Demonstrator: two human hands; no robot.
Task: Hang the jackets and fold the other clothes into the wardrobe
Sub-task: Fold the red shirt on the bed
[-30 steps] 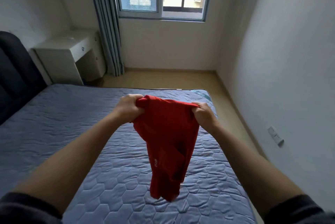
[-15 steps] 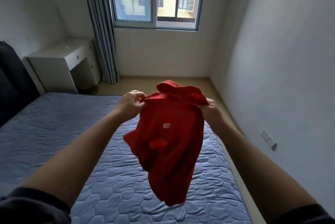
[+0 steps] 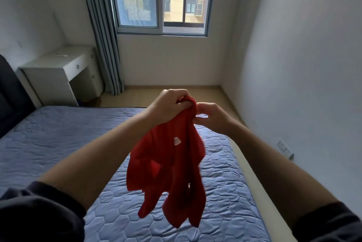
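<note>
A red garment (image 3: 172, 169) with a small white label hangs in the air above the bed, folded over on itself. My left hand (image 3: 168, 104) grips its bunched top edge in a fist. My right hand (image 3: 210, 117) is right beside it, fingers curled and pinching the same top edge from the right. Both hands are close together in the middle of the view. The wardrobe is not in view.
A bed with a blue quilted mattress (image 3: 58, 143) fills the lower left. A dark headboard (image 3: 7, 92) stands at the left, a white desk (image 3: 58, 73) behind it, grey curtains (image 3: 103, 41) and a window (image 3: 162, 0) at the back. A bare wall (image 3: 303, 84) runs along the right.
My hands have come together, gathering the garment's top edge into one bunch; before they held it stretched apart. The garment now hangs doubled. The view has tilted upward.
</note>
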